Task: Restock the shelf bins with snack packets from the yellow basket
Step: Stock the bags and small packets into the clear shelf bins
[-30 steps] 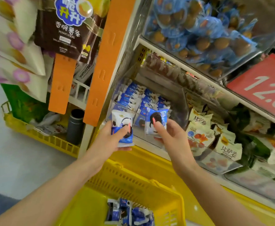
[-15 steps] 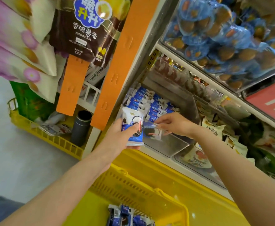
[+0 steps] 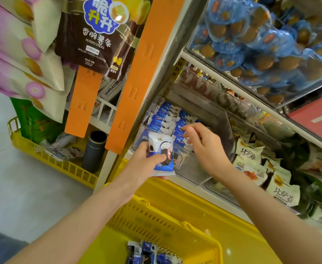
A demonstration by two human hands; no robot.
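Left hand (image 3: 146, 162): clamped on a blue-and-white snack packet (image 3: 163, 149), thumb across the front, right at the front wall of the clear bin (image 3: 192, 168).
Right hand (image 3: 208, 149): over the bin, fingers loose and apart, tips at the stocked rows (image 3: 164, 115). Doesn't look like it's holding anything.
Which way: the bin's open space sits just ahead and a bit right of the held packet, under the right hand.
Axis: the packet's long side runs up-down, and the rows seem to stand on edge too, so I'd guess barely any turning.
Nearer hand: the left, it's basically there already.
Yellow basket (image 3: 167, 216): below the arms, more packets (image 3: 146, 252) still inside, so plenty left to do.
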